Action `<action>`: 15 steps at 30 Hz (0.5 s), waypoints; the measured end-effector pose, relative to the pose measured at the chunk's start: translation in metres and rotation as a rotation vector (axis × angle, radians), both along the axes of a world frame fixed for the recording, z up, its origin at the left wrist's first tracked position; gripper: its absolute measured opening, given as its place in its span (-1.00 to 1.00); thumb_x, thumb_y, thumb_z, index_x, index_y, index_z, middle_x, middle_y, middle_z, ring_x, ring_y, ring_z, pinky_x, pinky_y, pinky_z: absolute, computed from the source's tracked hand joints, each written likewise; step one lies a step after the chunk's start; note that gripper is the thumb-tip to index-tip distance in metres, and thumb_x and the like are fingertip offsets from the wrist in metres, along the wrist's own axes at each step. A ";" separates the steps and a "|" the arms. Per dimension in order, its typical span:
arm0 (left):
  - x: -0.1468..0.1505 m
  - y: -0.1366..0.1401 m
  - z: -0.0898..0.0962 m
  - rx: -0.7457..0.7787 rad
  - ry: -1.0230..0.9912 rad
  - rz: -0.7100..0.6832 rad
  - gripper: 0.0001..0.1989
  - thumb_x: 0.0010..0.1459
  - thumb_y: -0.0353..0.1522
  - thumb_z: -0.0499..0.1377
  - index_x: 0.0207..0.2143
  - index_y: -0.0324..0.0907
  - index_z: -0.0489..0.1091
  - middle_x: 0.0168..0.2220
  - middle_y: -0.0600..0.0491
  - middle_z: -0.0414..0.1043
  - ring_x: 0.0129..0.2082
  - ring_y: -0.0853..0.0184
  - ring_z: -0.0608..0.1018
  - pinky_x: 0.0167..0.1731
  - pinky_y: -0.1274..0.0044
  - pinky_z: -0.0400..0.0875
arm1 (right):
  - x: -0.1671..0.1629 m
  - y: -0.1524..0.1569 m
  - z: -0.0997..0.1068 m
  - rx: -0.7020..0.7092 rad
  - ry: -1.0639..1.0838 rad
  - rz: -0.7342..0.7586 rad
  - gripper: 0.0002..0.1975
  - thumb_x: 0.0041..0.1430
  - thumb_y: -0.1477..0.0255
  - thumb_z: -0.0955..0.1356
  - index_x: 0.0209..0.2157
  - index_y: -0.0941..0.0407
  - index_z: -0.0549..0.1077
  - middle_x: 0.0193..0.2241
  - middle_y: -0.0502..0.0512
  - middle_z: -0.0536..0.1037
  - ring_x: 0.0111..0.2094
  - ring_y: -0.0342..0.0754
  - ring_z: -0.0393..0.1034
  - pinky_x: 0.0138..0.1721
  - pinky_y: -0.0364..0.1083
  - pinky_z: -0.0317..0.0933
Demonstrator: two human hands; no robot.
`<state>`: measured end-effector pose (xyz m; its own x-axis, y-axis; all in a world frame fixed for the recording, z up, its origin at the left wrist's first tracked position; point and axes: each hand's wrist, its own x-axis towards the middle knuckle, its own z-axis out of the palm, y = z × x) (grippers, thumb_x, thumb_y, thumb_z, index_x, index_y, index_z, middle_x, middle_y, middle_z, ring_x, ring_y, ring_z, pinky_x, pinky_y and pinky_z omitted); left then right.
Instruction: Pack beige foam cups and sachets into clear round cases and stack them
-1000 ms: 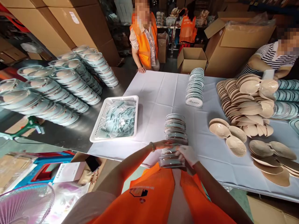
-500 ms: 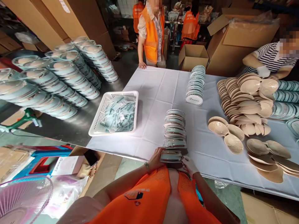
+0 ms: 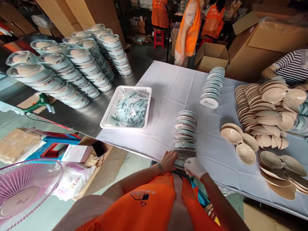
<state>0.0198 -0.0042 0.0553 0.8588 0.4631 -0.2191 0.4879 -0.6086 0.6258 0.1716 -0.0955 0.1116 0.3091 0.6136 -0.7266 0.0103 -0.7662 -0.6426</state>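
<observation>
Packs: a row (image 3: 185,130) of round clear-covered packs stands on edge near the close side of the table, its near end between the two hands and close to the vest.
Left hand: bare, the hand (image 3: 168,161) touches the left side of the near packs, fingers reaching forward along them; whether it grips cannot be told. A band (image 3: 159,166) circles the wrist.
Right hand: in a pale covering, the hand (image 3: 193,167) is at the right side of the same packs, fingers bent; its grip is hidden.
Vest: orange (image 3: 144,205), worn by the person at work.
Table: covered with a white cloth (image 3: 166,99).
Farther row: more packs (image 3: 211,88) beyond the first row and to its right, the front one lettered.
Basket: white (image 3: 109,110), left of the packs, holding pale green packets (image 3: 132,109).
Tan cups: a large pile (image 3: 267,112) at right, with a loose group (image 3: 239,141) and a smaller stack (image 3: 284,170) nearer.
Metal table: at left, bearing tall stacks (image 3: 74,75) of packs.
People: one in a vest (image 3: 189,32) stands across the table; one in a striped shirt (image 3: 292,67) is at far right.
</observation>
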 end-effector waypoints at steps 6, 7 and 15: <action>0.006 -0.010 -0.012 -0.107 -0.148 0.133 -0.34 -0.09 -0.30 0.36 0.07 -0.20 0.26 0.03 -0.17 0.32 0.04 0.00 0.41 0.04 0.23 0.30 | -0.031 0.016 0.032 0.137 -0.455 0.466 -0.75 0.11 0.38 0.31 -0.62 0.09 0.38 -0.67 0.01 0.43 -0.57 -0.12 0.32 -0.48 -0.15 0.07; 0.002 -0.010 -0.016 -0.144 -0.207 0.161 -0.33 -0.09 -0.33 0.37 0.09 -0.20 0.24 0.05 -0.17 0.30 0.06 0.02 0.40 0.05 0.25 0.33 | -0.024 0.007 0.032 0.207 -0.477 0.484 -0.77 0.14 0.32 0.31 -0.55 0.09 0.45 -0.61 0.03 0.48 -0.51 -0.10 0.37 -0.44 -0.15 0.11; -0.003 0.008 -0.015 -0.231 -0.316 0.293 -0.29 -0.04 -0.41 0.39 0.17 -0.13 0.25 0.13 -0.15 0.25 0.15 0.03 0.37 0.14 0.22 0.35 | 0.034 -0.039 -0.004 0.408 -0.881 0.482 -0.68 0.24 0.21 0.22 -0.29 0.08 0.53 -0.44 0.07 0.55 -0.40 -0.03 0.47 -0.40 -0.12 0.18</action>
